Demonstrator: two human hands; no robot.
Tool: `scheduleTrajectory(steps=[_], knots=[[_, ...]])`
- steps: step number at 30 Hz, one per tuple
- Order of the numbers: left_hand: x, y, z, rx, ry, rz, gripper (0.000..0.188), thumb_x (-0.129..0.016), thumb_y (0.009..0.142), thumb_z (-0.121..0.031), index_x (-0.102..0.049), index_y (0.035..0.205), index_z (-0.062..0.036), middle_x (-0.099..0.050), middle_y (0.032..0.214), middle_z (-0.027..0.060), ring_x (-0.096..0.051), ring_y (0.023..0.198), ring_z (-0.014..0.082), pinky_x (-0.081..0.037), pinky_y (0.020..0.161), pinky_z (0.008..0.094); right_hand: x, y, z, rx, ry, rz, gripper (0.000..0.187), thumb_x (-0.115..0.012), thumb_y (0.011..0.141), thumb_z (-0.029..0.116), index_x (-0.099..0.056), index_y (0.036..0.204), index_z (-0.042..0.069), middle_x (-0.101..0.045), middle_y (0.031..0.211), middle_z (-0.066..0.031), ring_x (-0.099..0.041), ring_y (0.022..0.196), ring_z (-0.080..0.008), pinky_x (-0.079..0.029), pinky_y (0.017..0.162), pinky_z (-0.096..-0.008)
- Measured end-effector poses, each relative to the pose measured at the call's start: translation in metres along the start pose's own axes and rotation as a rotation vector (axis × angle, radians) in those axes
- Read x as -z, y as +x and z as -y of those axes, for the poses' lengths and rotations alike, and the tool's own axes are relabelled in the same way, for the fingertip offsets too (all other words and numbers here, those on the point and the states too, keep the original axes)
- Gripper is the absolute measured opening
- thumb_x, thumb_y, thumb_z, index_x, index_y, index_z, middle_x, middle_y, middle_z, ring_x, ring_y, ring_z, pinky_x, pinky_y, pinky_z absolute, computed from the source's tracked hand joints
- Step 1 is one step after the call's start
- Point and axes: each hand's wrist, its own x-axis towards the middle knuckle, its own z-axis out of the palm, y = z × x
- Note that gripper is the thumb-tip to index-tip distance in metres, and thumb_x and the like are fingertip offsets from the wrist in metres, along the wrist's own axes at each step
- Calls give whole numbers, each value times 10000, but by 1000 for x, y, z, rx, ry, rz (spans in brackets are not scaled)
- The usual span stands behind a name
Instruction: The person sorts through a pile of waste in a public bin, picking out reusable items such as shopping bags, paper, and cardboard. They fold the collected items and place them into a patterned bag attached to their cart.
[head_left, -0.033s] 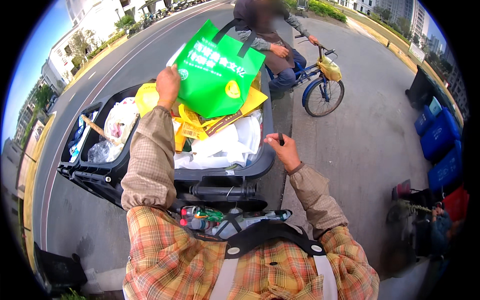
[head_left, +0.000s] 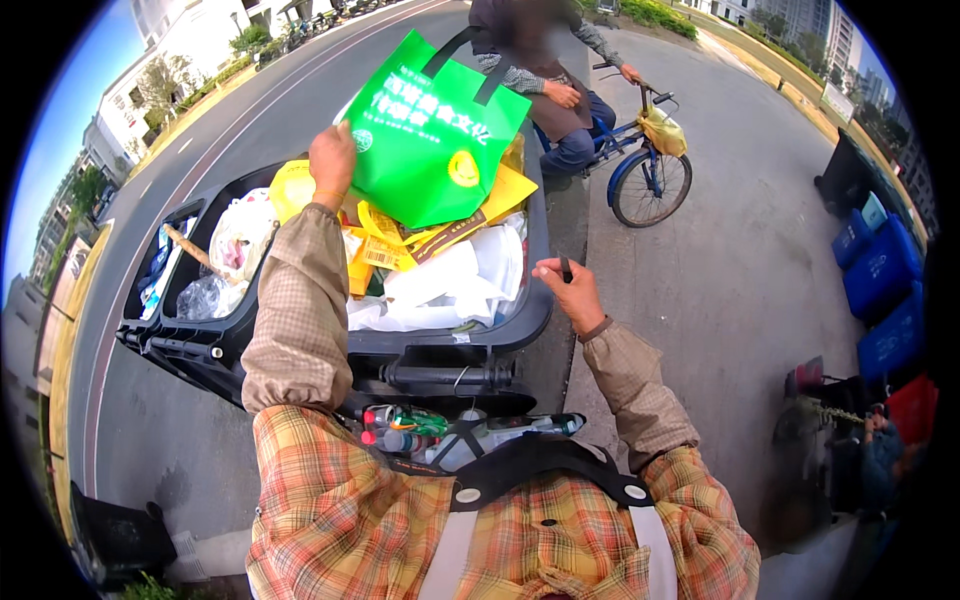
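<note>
My left hand [head_left: 332, 163] is closed on the edge of a green shopping bag [head_left: 430, 145] with white print, a yellow emblem and dark handles. The bag is raised over a dark wheeled bin [head_left: 530, 315] full of rubbish. Beneath it lie yellow packaging [head_left: 385, 250] and crumpled white bags [head_left: 440, 295]. Just right of the bin's rim, my right hand [head_left: 572, 295] is held in a pinch. A small dark piece [head_left: 566, 270] shows at its fingers, too small to name.
On the left stands another open bin [head_left: 215, 325] with bags and a stick [head_left: 195, 250]. Plastic bottles [head_left: 405, 425] sit close before my body. Beyond the bin, a person [head_left: 560, 100] is on a blue bicycle [head_left: 640, 165]. Blue bins [head_left: 885, 265] line the right side.
The green bag and my left hand have risen very slightly. Otherwise the scene is nearly the same, with only a small shift of the view.
</note>
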Motion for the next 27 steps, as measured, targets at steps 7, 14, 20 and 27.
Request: scheduleTrajectory(steps=[7, 14, 20, 27], knots=[[-1, 23, 125, 467, -106, 22, 483, -538, 805, -379, -616, 831, 97, -626, 839, 251, -606, 800, 355, -441, 707, 407, 16, -1, -13, -17, -5, 55, 191, -622, 809, 104, -620, 930, -44, -653, 821, -72, -596, 765, -102, -458, 687, -224], [3, -15, 164, 680, -76, -25, 473, -567, 810, -347, -605, 893, 118, -634, 885, 206, -615, 806, 291, -453, 680, 361, 6, 8, -14, 17, -19, 98, 178, -616, 797, 81, -619, 949, -11, -645, 770, -55, -592, 732, -100, -455, 670, -226], [13, -16, 163, 399, 301, 169, 521, -444, 834, -413, -626, 846, 75, -617, 887, 262, -586, 874, 387, -429, 759, 419, -32, 29, 26, 492, -580, -3, 354, -619, 731, 28, -583, 1074, 108, -609, 913, -93, -617, 670, -211, -482, 603, -307], [13, -30, 174, 602, 239, 5, 522, -437, 836, -426, -638, 832, 56, -617, 896, 260, -583, 883, 393, -429, 760, 426, -75, 134, 27, 790, -1228, 213, 264, -513, 781, 71, -591, 1025, 134, -595, 955, -67, -626, 753, -268, -503, 647, -376]])
